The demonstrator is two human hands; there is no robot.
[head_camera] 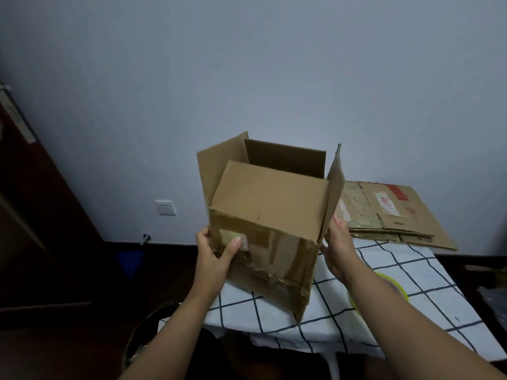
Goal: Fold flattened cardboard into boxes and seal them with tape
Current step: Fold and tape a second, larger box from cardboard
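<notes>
From the head view, you hold the cardboard box (263, 231) up between both hands, its lower corner just above or perhaps touching the checked worktop (384, 270); which, you cannot tell. Your left hand (216, 253) has its grip closed on the box's near left edge, thumb pressed on the front face over old brown tape and torn paper, fingers wrapped behind. Your right hand (338, 248) lies against the box's right side under the raised right flap (333, 193); how its grip stands is unclear, since most of the fingers are hidden behind the cardboard.

The top flaps are still open, one near flap leaning inward, no fresh tape on them. The box tilts toward you, so it may slip or rack out of square if the right hand only steadies it. The torn lower front looks weak; squeezing there could crush the wall. A yellow-green ring (395, 286), likely the tape roll, lies on the worktop partly under your right forearm, and you could knock it off. Flattened cardboard sheets (397, 212) lie stacked at the worktop's far end.
</notes>
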